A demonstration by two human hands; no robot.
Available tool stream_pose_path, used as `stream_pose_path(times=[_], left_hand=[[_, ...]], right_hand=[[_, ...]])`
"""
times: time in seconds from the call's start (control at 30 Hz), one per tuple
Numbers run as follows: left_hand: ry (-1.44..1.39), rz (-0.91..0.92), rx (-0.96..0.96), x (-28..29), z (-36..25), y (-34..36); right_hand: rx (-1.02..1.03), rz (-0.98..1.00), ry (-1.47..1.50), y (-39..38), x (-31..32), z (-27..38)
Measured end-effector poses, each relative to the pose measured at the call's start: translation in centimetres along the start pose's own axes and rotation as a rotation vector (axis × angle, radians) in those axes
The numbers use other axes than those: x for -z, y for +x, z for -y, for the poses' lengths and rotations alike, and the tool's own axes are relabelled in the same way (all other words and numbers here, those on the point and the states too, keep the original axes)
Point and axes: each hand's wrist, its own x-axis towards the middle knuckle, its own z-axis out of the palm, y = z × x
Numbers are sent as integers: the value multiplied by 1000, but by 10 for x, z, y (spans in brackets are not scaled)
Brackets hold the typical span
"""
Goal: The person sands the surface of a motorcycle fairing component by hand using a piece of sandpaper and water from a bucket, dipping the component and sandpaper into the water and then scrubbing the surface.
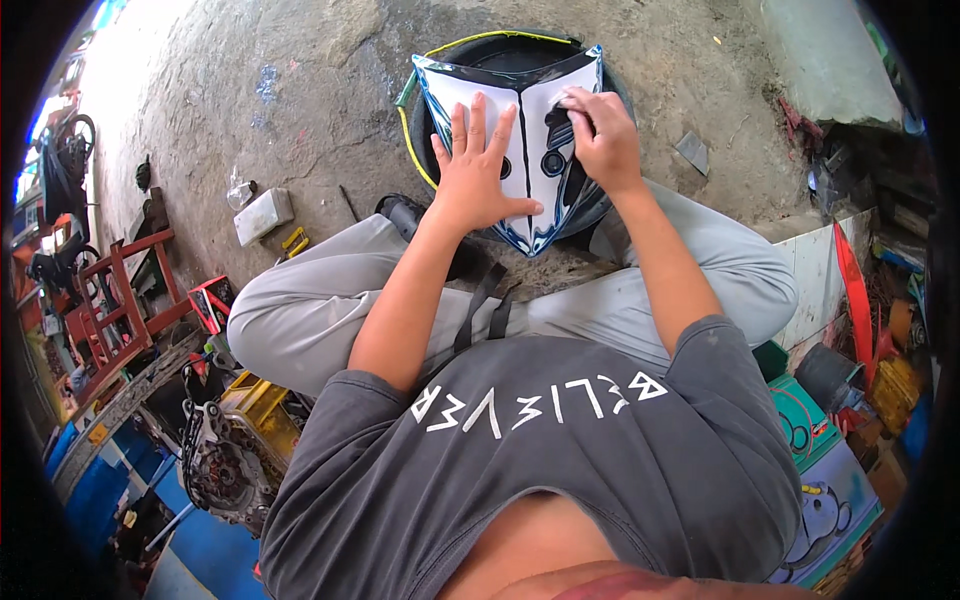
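A pointed, shield-shaped motorcycle front panel (pixel 522 215), white with black and blue edging, lies in front of me with its tip toward me. Two dark round holes sit on either side of its centre line. My left hand (pixel 478 165) rests flat on the panel's left half, fingers spread. On the upper right part, my right hand (pixel 603 135) presses with bent fingers, pinching a small white wad (pixel 562 98) that looks like cloth or paper. Under the panel is a round black rubber-like rim (pixel 500 44), possibly a tyre or tub, with a yellow cord (pixel 412 140) along its left edge.
On the concrete floor to the left lie a white box (pixel 264 217) and a yellow-handled tool (pixel 295 242). A metal engine part (pixel 225 470) stands by a yellow crate (pixel 262 410). To the right are a flat grey plate (pixel 692 153) and a red strip (pixel 853 295).
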Motion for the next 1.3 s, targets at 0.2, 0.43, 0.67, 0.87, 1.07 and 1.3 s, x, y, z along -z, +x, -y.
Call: stream_pose_path(times=[0.2, 0.43, 0.67, 0.87, 1.07, 1.3], left_hand=[[10, 32, 9, 1, -2, 1], [2, 18, 5, 1, -1, -1], [0, 15, 11, 2, -1, -1], [6, 28, 9, 1, -2, 0], [-5, 9, 2, 0, 0, 0], [5, 28, 6, 2, 0, -1]], right_hand=[[17, 48, 57, -8, -7, 21], [-118, -51, -30, 1, 3, -2], [-20, 32, 20, -1, -2, 6], [-32, 9, -21, -12, -7, 8], [-18, -5, -26, -5, -5, 2], [66, 55, 0, -11, -12, 20]])
